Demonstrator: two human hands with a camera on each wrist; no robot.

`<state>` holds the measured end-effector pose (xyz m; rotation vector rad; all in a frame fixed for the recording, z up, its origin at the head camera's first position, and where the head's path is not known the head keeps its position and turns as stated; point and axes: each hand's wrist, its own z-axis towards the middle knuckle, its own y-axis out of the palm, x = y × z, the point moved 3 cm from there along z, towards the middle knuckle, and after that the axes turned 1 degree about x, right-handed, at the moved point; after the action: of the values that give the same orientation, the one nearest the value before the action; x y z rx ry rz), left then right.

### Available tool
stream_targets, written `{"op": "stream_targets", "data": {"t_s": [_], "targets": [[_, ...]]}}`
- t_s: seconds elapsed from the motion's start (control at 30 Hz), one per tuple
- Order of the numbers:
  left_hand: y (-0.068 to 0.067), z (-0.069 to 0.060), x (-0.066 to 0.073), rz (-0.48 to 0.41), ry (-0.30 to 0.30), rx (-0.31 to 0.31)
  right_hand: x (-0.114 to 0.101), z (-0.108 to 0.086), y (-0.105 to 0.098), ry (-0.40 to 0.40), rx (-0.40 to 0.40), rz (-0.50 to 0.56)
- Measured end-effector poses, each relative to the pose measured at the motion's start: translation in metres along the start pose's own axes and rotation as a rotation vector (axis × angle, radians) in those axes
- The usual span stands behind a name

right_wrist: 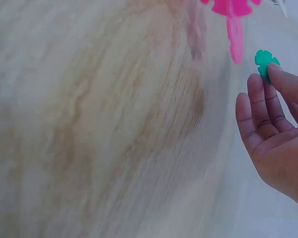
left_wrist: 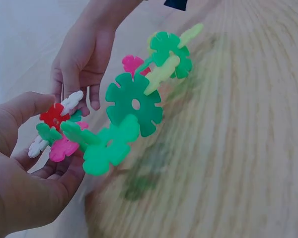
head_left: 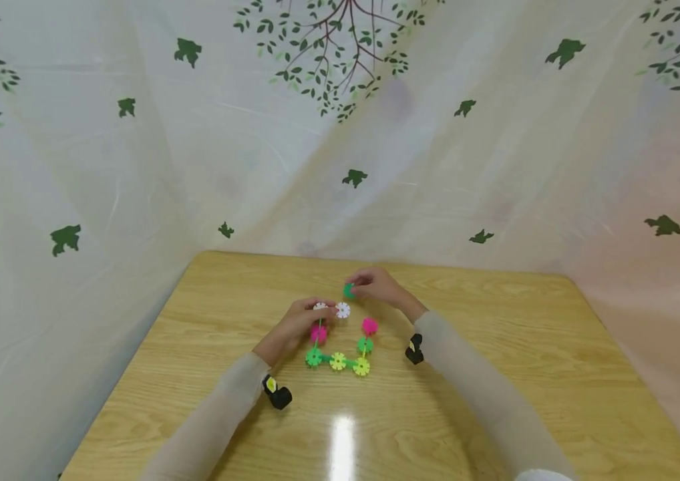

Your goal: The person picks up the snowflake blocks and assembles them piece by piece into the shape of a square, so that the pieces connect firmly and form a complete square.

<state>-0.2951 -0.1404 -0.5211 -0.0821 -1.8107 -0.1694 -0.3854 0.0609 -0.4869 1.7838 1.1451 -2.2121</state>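
A chain of flower-shaped plastic discs, bent into an open U, hangs from my left hand (head_left: 300,321). Its left side carries a white disc (head_left: 343,310), a red disc (left_wrist: 54,116) and a pink disc (head_left: 318,334). Green and yellow discs (head_left: 337,361) run along the near side, and a pink disc (head_left: 369,326) tops the right side. My left fingers and thumb grip the chain near its white and red discs. Between thumb and fingertips, my right hand (head_left: 379,286) pinches a loose green disc (right_wrist: 265,62), just beyond the white one and apart from the chain's pink end.
The wooden table (head_left: 496,347) spreads under both hands. Behind it hangs a pale curtain (head_left: 292,200) printed with leaves and birds. A black wrist camera (head_left: 278,394) sits on the left wrist, another camera (head_left: 415,349) on the right.
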Motion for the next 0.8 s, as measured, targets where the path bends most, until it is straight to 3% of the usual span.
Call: {"op": "stream_targets", "data": {"t_s": [0.37, 0.6, 0.8], "targets": [[0.000, 0.009, 0.007, -0.090, 0.038, 0.160, 0.002, -0.013, 0.000, -0.043, 0.104, 0.123], [0.002, 0.013, 0.003, -0.120, 0.034, 0.178, -0.001, -0.025, 0.010, -0.040, 0.182, 0.148], [0.004, 0.015, 0.002, -0.165, 0.021, 0.157, 0.003, -0.027, 0.014, -0.041, 0.233, 0.139]]}}
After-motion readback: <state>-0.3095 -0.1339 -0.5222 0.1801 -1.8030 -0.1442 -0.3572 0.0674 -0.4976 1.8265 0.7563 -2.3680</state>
